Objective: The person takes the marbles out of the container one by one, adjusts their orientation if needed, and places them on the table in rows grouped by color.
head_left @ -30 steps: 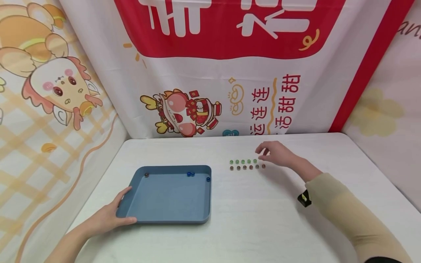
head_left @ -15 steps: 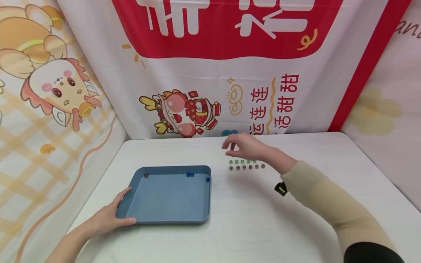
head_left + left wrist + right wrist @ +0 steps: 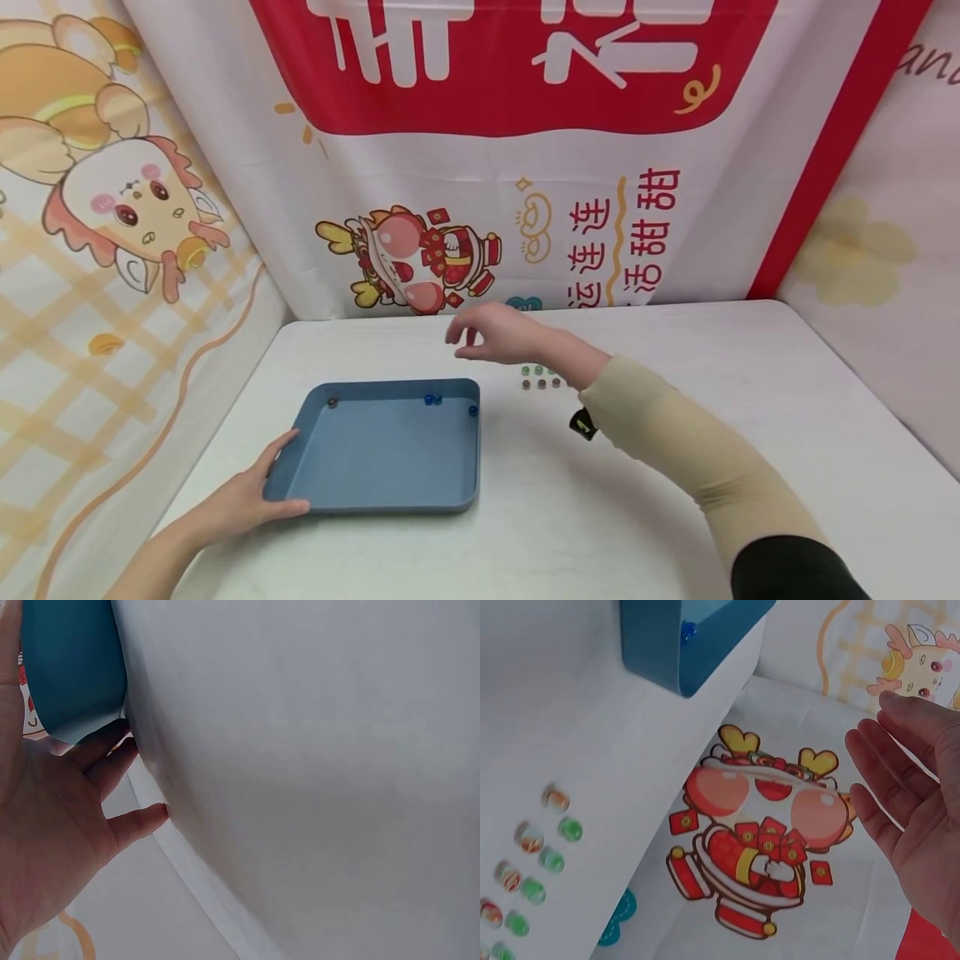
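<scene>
At the near left corner of the blue tray [image 3: 375, 454], my left hand [image 3: 243, 496] rests with its thumb over the front rim and its other fingers along the left wall. In the left wrist view these fingers look fairly straight and spread. My right hand [image 3: 498, 333] hangs above the table behind the tray's far right corner, fingers loosely bent and holding nothing. Inside the tray lie two blue marbles [image 3: 432, 400] side by side, another blue marble [image 3: 473, 411] by the right wall, and a brown marble [image 3: 332, 402] at the far left.
Right of the tray, a row of green marbles [image 3: 538, 371] runs behind a row of brownish marbles [image 3: 542, 384]; my right forearm hides part of both. Printed cloth [image 3: 495, 100] hangs at the table's back edge. A black device [image 3: 582, 423] is on my right wrist.
My right hand has moved left, from the right end of the marble rows to behind the tray's far right corner. My left hand and the tray have stayed put.
</scene>
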`<state>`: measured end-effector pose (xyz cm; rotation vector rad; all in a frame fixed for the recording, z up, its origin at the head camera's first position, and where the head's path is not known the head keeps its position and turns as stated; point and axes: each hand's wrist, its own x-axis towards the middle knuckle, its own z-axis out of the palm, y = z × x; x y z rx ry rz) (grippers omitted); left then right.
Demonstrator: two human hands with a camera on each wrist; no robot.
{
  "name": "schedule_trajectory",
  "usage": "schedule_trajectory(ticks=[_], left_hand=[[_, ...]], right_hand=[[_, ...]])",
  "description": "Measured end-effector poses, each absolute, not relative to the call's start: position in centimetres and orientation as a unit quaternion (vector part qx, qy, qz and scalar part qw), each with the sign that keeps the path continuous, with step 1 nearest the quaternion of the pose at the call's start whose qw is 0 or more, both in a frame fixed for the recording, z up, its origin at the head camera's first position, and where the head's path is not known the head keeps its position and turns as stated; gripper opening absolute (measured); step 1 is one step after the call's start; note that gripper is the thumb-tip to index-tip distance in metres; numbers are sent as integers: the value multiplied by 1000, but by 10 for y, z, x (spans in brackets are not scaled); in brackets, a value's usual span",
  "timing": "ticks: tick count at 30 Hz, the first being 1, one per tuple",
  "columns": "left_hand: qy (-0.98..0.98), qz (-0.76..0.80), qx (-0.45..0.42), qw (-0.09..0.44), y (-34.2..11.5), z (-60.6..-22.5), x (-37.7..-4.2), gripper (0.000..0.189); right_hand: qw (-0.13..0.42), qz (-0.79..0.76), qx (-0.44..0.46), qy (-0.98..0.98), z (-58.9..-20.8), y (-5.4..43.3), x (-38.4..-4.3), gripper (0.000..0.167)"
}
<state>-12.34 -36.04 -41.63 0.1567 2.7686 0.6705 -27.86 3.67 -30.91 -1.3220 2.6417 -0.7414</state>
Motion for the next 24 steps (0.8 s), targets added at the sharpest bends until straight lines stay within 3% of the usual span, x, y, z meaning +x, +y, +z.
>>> schedule_trajectory(ticks=[24], left_hand=[[961, 235, 56, 135, -362, -418, -122, 112]], right_hand=[[106, -258, -471, 837, -342, -83, -279, 20]])
